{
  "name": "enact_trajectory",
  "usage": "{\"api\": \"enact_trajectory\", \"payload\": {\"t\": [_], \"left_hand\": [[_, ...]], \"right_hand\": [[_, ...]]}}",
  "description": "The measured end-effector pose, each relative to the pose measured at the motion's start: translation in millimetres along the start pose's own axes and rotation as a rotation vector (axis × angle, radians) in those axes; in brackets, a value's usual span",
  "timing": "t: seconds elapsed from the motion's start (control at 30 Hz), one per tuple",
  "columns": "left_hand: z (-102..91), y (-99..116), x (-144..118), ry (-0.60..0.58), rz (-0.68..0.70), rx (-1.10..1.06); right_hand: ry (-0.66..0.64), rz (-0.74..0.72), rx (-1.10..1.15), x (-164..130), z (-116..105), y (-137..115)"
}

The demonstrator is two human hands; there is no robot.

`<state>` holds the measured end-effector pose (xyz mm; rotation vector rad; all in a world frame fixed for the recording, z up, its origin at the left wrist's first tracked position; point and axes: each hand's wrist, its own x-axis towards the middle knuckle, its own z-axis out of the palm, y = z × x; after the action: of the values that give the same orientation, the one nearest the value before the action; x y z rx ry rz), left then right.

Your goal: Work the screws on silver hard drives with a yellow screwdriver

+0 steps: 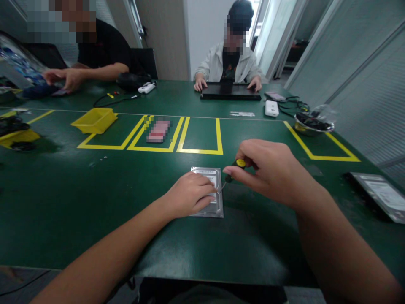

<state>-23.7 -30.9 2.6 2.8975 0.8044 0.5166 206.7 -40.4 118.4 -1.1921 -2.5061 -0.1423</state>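
Observation:
A silver hard drive [217,210] with a white label lies flat on the green table in front of me. Across it rests my left hand [193,193], its fingers bent over the top and holding it; they cover much of the label. My right hand [265,171] is closed around the dark handle of a screwdriver [239,163] with a yellow end cap. The screwdriver slants down to the left, and its thin shaft reaches the drive's right edge near my left fingertips. Whether the tip sits in a screw is too small to tell.
Another hard drive [381,192] lies at the far right, below a metal bowl [314,123] of dark parts. A yellow bin [95,120] and a pink phone-like object [159,131] lie beyond my left hand. Across the table, one person handles a black flat panel [230,90]; another sits left.

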Motion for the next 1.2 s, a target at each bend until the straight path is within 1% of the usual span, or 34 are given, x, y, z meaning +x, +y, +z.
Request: {"api": "enact_trajectory", "payload": {"t": [0.2, 0.4, 0.57, 0.8, 0.97, 1.2], "left_hand": [[0.0, -0.7, -1.0, -0.027, -0.011, -0.012], [0.7, -1.2, -1.6, -0.011, -0.01, -0.025], [2.0, -1.6, -1.4, -0.006, -0.014, -0.025], [2.6, -2.8, -1.3, -0.01, -0.008, -0.025], [2.4, -2.4, -1.8, -0.011, -0.008, -0.023], [0.9, -1.2, -1.6, 0.0, -0.01, -0.011]], "right_hand": [[-0.008, -0.061, 0.13, -0.6, -5.1, 1.8], [-0.032, -0.129, 0.277, -1.4, -8.9, 5.5], [-0.074, -0.134, 0.34, -2.1, -11.1, 9.6], [-0.053, -0.181, 0.425, -3.4, -10.0, 14.1], [-0.056, -0.165, 0.431, -2.1, -9.3, 12.5], [-0.048, -0.129, 0.362, -0.6, -6.3, 10.8]]}}
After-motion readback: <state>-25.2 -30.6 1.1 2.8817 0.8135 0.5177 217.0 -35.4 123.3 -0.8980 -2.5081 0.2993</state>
